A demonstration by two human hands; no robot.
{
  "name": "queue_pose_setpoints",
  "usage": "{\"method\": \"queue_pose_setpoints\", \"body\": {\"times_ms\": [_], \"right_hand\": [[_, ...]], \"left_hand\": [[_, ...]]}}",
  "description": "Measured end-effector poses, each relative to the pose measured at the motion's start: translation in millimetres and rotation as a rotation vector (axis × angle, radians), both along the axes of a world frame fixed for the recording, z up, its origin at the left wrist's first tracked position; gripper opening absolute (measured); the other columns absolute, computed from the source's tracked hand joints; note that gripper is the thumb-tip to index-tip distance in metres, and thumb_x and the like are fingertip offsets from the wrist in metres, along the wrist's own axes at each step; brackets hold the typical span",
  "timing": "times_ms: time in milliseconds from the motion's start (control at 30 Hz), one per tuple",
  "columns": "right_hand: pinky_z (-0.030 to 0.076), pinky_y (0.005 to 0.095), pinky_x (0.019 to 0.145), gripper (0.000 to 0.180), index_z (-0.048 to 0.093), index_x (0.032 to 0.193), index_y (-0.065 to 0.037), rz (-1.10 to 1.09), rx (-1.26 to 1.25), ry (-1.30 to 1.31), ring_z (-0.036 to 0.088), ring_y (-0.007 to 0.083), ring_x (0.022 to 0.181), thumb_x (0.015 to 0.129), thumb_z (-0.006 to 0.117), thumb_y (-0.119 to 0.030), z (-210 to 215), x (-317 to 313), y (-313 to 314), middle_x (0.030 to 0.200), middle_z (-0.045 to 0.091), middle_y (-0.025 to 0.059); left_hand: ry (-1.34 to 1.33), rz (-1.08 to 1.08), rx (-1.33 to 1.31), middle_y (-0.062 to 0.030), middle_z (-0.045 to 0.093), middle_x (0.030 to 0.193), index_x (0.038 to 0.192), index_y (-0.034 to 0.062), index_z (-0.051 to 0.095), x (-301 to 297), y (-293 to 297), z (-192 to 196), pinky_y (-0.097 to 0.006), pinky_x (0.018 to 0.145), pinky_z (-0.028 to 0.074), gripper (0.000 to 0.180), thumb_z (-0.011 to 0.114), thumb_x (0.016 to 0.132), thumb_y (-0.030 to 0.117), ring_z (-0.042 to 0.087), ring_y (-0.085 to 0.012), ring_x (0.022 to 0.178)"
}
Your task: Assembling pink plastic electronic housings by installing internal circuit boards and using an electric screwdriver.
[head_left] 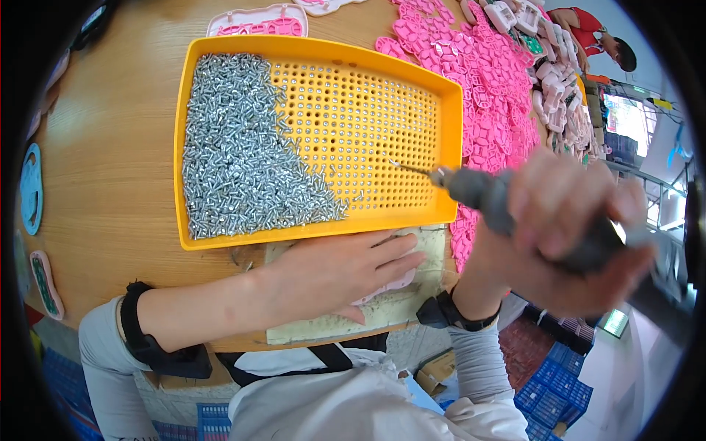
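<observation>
Screwdriver (482, 192) blurry, rear end indistinct

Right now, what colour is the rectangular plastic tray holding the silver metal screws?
The rectangular plastic tray is yellow-orange, best seen in the head view.

The blurred right hand (548, 209) partly hides a grey screwdriver (474, 189).

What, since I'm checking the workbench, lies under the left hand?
A pale pink piece on a pale mat shows partly beneath the left hand; the rest is covered, so its full shape cannot be seen.
</observation>
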State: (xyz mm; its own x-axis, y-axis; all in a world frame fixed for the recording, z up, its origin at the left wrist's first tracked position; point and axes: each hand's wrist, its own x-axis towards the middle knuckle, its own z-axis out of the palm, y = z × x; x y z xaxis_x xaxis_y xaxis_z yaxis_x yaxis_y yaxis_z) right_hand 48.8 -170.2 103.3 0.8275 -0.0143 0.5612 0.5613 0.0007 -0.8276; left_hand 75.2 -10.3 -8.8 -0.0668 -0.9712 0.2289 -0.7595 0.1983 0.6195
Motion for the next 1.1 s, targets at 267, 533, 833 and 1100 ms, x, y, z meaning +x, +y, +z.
{"method": "queue_pose_setpoints", "body": {"times_ms": [267, 533, 833, 1100], "right_hand": [[0.049, 0.0281, 0.044, 0.033, 0.048, 0.091, -0.004, 0.241, 0.021, 0.142, 0.054, 0.0168, 0.047, 0.090, 0.061, -0.034, 13, -56, 22, 0.061, 0.054, 0.0047], [0.049, 0.0235, 0.041, 0.030, 0.047, 0.086, -0.005, 0.137, 0.061, 0.125, 0.056, 0.0136, 0.041, 0.088, 0.066, -0.029, -15, -71, 29, 0.054, 0.057, 0.0027], [0.048, 0.0350, 0.047, 0.011, 0.054, 0.084, 0.008, 0.109, 0.191, 0.075, 0.055, 0.0261, 0.049, 0.082, 0.061, 0.000, -14, -73, 36, 0.062, 0.056, 0.0149], [0.049, 0.0203, 0.039, 0.030, 0.045, 0.082, -0.006, -0.195, 0.192, -0.049, 0.053, 0.0106, 0.037, 0.087, 0.065, -0.029, 0, -84, 28, 0.050, 0.055, 0.0028]], "left_hand": [[0.001, 0.027, -0.004, -0.0086, 0.045, 0.133, 0.141, 0.0076, 0.033, 0, -2, 0, -0.034, 0.101, 0.040, 0.097, 0.077, 0.059, 0.040, 0.045, -0.0244, 0.121], [0.051, 0.035, -0.007, -0.0092, 0.044, 0.134, 0.140, 0.0075, 0.034, -4, -4, -4, -0.034, 0.101, 0.040, 0.098, 0.077, 0.059, 0.040, 0.045, -0.0249, 0.122], [0.055, 0.027, -0.021, -0.0100, 0.044, 0.135, 0.140, 0.0067, 0.034, -2, -5, -2, -0.035, 0.101, 0.040, 0.097, 0.077, 0.059, 0.039, 0.044, -0.0251, 0.123], [0.284, 0.002, -0.112, -0.0097, 0.052, 0.117, 0.112, 0.0026, 0.055, 1, -3, 23, -0.036, 0.094, 0.044, 0.059, 0.075, 0.065, 0.032, 0.049, -0.0276, 0.116]]}}
